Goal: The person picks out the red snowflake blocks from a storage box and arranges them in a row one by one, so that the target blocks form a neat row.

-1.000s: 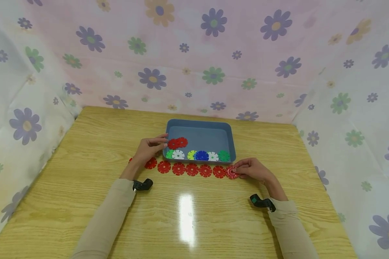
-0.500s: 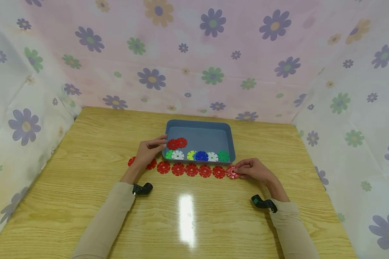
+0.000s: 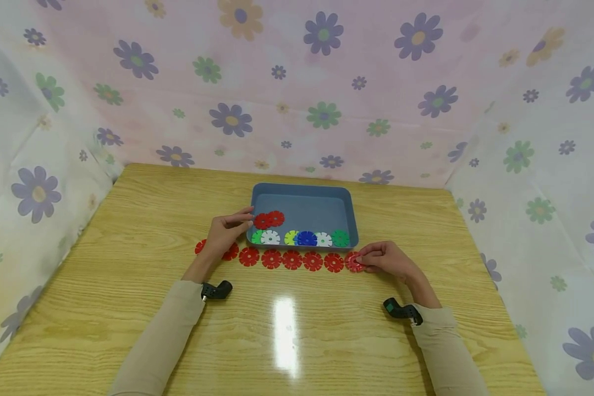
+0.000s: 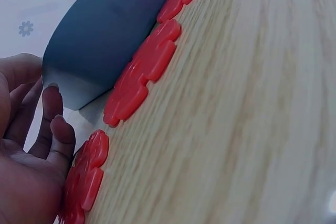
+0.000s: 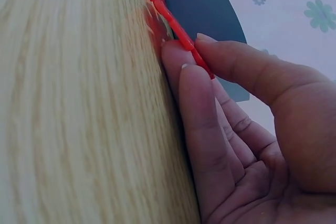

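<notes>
My right hand [image 3: 386, 258] pinches a red notched snowflake disc [image 5: 181, 35] between thumb and fingers, at the right end of a row of red discs [image 3: 292, 260]. In the right wrist view that disc tilts up from the wood, its far edge meeting other red pieces. At the left short side of a blue-grey tray [image 3: 302, 190], my left hand [image 3: 223, 234] has its fingers relaxed and touching the tray's wall. The left forearm partly hides the row's left end. Beneath the left hand, the left wrist view shows a red disc [image 4: 84, 179] lying flat.
Inside the tray lie two overlapping red discs [image 3: 275, 218], white discs [image 3: 270, 237], a blue one [image 3: 307, 238], a yellow one [image 3: 291, 237] and green ones [image 3: 340, 238]. The wooden table [image 3: 227, 341] meets flowered cloth [image 3: 297, 110] at the back and sides.
</notes>
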A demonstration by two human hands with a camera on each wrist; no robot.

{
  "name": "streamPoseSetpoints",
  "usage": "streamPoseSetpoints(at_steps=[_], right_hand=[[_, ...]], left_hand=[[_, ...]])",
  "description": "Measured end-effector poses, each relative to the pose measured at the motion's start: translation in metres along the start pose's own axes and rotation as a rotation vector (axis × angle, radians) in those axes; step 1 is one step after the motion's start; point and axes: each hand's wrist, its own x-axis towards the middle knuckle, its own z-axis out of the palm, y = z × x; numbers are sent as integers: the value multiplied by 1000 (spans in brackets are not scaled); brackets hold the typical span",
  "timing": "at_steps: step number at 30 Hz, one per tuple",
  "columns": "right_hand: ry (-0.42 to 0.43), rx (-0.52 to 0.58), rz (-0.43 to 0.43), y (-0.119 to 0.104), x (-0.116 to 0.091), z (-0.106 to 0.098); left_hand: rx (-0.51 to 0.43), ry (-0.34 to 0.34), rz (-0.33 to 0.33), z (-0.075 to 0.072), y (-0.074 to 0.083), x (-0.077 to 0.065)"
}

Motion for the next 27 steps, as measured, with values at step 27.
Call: streamPoseSetpoints(at_steps=[27], right_hand=[[114, -115, -25, -5, -3, 7]], left_hand=[[-7, 7, -18, 1, 5, 6]])
